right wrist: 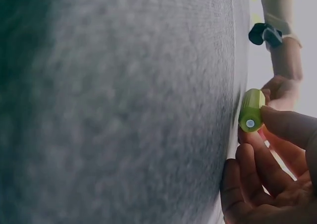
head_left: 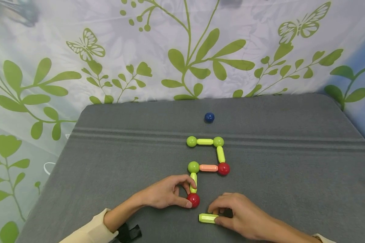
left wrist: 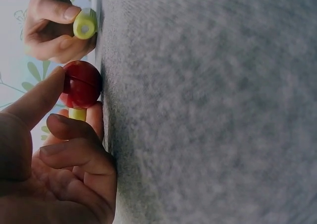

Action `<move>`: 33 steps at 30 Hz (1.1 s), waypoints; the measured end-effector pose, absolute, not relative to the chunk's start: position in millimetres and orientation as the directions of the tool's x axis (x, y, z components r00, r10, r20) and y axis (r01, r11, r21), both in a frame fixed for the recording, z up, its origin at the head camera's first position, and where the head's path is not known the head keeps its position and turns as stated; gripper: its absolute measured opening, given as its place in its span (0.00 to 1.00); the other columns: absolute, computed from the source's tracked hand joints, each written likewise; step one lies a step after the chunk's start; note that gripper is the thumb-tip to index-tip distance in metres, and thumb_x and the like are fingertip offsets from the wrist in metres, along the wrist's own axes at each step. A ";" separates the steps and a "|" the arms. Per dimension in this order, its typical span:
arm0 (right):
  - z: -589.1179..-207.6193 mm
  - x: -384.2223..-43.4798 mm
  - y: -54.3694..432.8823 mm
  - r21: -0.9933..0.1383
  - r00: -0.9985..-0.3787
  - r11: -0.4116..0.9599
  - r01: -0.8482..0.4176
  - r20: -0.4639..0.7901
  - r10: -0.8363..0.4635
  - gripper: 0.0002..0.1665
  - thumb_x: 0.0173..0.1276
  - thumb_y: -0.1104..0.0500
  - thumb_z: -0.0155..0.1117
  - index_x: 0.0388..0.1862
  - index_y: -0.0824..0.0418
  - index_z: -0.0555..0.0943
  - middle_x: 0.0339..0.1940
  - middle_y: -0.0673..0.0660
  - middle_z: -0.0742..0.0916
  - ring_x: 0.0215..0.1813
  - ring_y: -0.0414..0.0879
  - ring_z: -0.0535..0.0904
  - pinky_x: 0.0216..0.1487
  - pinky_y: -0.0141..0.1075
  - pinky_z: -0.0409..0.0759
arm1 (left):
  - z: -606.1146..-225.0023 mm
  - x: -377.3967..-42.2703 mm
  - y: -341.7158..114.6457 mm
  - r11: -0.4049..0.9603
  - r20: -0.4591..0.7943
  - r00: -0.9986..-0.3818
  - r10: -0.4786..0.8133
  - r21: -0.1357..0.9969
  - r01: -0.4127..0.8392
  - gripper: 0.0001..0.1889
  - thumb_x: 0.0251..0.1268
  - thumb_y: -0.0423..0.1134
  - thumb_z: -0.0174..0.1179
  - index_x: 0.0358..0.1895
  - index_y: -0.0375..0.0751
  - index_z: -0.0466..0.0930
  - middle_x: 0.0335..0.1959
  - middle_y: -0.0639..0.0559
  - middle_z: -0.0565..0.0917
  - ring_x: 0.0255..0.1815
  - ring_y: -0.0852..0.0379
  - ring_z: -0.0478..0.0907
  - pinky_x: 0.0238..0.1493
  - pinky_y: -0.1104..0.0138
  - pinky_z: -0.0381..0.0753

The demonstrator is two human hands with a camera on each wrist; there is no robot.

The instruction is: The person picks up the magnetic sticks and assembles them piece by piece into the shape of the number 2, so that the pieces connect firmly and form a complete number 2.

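Observation:
My left hand (head_left: 165, 194) holds the near end of a chain of balls and rods, its thumb on a red ball (head_left: 193, 200) and its fingers curled by the yellow-green rod (head_left: 193, 178) joined to that ball. In the left wrist view the thumb tip touches the red ball (left wrist: 82, 85). To the right, my right hand (head_left: 238, 214) pinches a loose yellow-green rod (head_left: 207, 218) by one end, low over the table. The right wrist view shows this rod (right wrist: 251, 111) end-on, between thumb and fingers. A small gap separates it from the red ball.
Farther along, the chain has a green ball (head_left: 193, 167), an orange rod (head_left: 208, 167), another red ball (head_left: 223, 168) and more green pieces (head_left: 205, 141). A blue ball (head_left: 209, 117) lies apart near the back of the grey table (head_left: 124, 148). Behind hangs a leaf-patterned cloth (head_left: 140, 50).

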State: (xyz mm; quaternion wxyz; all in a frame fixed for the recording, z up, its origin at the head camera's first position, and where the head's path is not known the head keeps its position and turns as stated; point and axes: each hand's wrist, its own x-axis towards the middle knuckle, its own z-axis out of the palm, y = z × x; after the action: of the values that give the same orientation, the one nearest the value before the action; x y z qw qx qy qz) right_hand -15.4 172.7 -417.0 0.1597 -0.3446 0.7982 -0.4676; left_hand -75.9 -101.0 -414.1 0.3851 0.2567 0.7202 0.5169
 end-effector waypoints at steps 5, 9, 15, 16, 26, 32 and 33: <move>-415.4 -17.9 176.3 -0.840 -0.746 0.352 -0.414 0.091 -0.660 0.13 0.61 0.62 0.74 0.43 0.47 0.85 0.37 0.38 0.83 0.37 0.32 0.77 0.36 0.31 0.78 | -413.8 -75.8 -101.5 0.326 -0.284 -0.572 0.769 0.945 -0.031 0.18 0.62 0.34 0.69 0.53 0.42 0.76 0.39 0.53 0.80 0.14 0.65 0.63 0.19 0.74 0.65; -413.0 -22.3 177.6 -0.819 -0.782 0.406 -0.405 0.081 -0.618 0.13 0.62 0.61 0.73 0.43 0.46 0.85 0.36 0.37 0.83 0.36 0.32 0.77 0.35 0.32 0.78 | -413.8 -75.6 -101.8 0.325 -0.289 -0.574 0.766 0.945 -0.041 0.18 0.62 0.34 0.69 0.53 0.41 0.76 0.39 0.53 0.80 0.14 0.64 0.63 0.19 0.74 0.65; -410.6 -28.8 177.9 -0.820 -0.826 0.458 -0.343 0.030 -0.564 0.12 0.65 0.60 0.71 0.44 0.44 0.85 0.36 0.38 0.83 0.36 0.34 0.78 0.35 0.33 0.78 | -414.2 -75.4 -100.8 0.334 -0.292 -0.578 0.762 0.942 -0.037 0.17 0.62 0.34 0.69 0.52 0.42 0.76 0.39 0.53 0.80 0.13 0.64 0.63 0.19 0.73 0.65; -410.4 -29.3 177.7 -0.822 -0.827 0.460 -0.336 0.023 -0.561 0.12 0.65 0.60 0.71 0.44 0.45 0.85 0.36 0.38 0.83 0.36 0.34 0.78 0.35 0.33 0.78 | -414.3 -75.5 -100.6 0.336 -0.295 -0.579 0.760 0.941 -0.038 0.17 0.62 0.34 0.70 0.52 0.42 0.76 0.39 0.53 0.80 0.13 0.64 0.63 0.19 0.73 0.65; -410.4 -29.5 175.1 -0.819 -0.830 0.465 -0.336 0.023 -0.558 0.12 0.65 0.60 0.71 0.45 0.45 0.85 0.36 0.38 0.83 0.36 0.34 0.77 0.35 0.33 0.77 | -414.0 -75.0 -100.2 0.337 -0.294 -0.576 0.763 0.941 -0.035 0.17 0.62 0.33 0.69 0.52 0.42 0.76 0.39 0.53 0.80 0.14 0.65 0.63 0.19 0.73 0.66; -411.5 -28.8 175.0 -0.813 -0.831 0.465 -0.350 0.041 -0.555 0.12 0.65 0.61 0.71 0.44 0.45 0.85 0.36 0.38 0.83 0.36 0.34 0.77 0.35 0.33 0.77 | -413.3 -74.6 -100.6 0.338 -0.298 -0.574 0.763 0.940 -0.040 0.17 0.62 0.33 0.69 0.52 0.42 0.76 0.39 0.53 0.80 0.14 0.65 0.63 0.19 0.74 0.65; -411.7 -28.7 175.1 -0.812 -0.831 0.466 -0.352 0.043 -0.554 0.12 0.65 0.61 0.71 0.44 0.45 0.85 0.36 0.38 0.83 0.36 0.34 0.77 0.35 0.33 0.77 | -413.2 -74.6 -100.7 0.337 -0.300 -0.573 0.763 0.940 -0.043 0.17 0.62 0.33 0.69 0.52 0.42 0.76 0.39 0.53 0.80 0.14 0.65 0.63 0.19 0.74 0.65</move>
State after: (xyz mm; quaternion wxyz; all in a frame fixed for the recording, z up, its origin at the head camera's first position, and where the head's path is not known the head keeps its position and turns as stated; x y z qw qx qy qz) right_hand -28.7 175.1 -411.7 0.1141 -0.2670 0.8486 -0.4423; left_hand -74.6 -100.7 -413.2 0.3885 0.2503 0.7195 0.5184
